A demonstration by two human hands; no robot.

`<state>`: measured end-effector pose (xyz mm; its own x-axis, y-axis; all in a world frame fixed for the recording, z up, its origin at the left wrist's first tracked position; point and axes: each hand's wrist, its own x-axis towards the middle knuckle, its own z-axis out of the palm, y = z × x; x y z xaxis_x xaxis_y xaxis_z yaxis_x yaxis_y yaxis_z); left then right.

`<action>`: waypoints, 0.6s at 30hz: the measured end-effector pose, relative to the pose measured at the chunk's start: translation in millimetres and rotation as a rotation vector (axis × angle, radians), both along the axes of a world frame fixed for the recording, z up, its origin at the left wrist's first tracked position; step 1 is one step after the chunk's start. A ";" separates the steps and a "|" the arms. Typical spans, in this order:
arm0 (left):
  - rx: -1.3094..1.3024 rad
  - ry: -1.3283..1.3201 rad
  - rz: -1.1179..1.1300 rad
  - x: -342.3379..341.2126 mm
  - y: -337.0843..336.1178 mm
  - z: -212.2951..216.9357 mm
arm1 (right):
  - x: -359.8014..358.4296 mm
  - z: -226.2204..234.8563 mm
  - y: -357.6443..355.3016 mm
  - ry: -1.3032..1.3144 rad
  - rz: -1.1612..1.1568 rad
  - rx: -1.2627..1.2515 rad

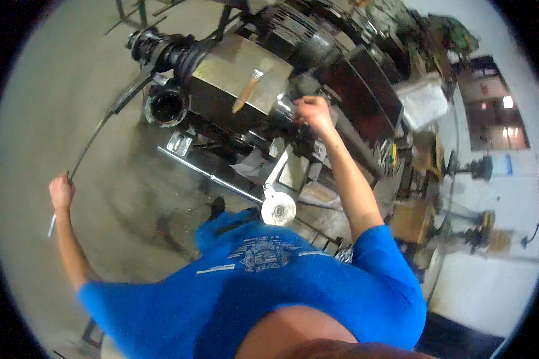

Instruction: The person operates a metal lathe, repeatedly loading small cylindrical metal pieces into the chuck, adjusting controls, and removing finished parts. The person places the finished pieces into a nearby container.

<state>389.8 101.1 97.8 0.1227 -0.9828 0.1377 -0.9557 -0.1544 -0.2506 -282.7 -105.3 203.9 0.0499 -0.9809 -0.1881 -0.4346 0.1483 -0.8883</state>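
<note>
My left hand (pixel 61 192) is wrapped round the lower end of a long thin metal bar (pixel 99 128). The bar rises to a dark, greasy shaft assembly (pixel 161 51) at the upper left. Below that assembly sits a hollow round metal cylinder (pixel 166 106) with a dark bore. My right hand (pixel 311 112) is closed at a shiny round metal part (pixel 283 109) on the machine; what its fingers hold is hidden. Between my hands is a worn metal housing (pixel 233 63). On its top lies a brush (pixel 247 91) with a wooden handle.
A pale round handwheel (pixel 279 209) with a lever is close to my body. A long shiny rod (pixel 212 177) runs along the machine's front. Dark machinery (pixel 359 84) and a white sheet-like bundle (pixel 423 102) stand farther right. Grey floor (pixel 126 185) lies at left.
</note>
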 end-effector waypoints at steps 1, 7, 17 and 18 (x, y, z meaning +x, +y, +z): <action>0.004 0.047 0.091 -10.2 -5.8 9.1 | -3.3 -3.4 -3.3 0.100 0.048 -0.082; -0.866 0.894 -0.157 -144.2 -39.6 -33.7 | -16.8 18.1 29.2 0.237 -0.018 -0.475; 0.192 0.696 -0.056 -310.7 -148.8 -185.8 | -121.1 23.6 165.3 0.450 -0.226 -0.429; 0.257 0.612 -0.152 -309.7 -149.4 -165.0 | -135.3 18.5 184.0 0.524 -0.260 -0.426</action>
<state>80.1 -48.3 -67.2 -0.0377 -0.9875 -0.1529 -0.9433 -0.0154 0.3317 -418.0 78.7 222.4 -0.1867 -0.9422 0.2780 -0.8168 -0.0084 -0.5769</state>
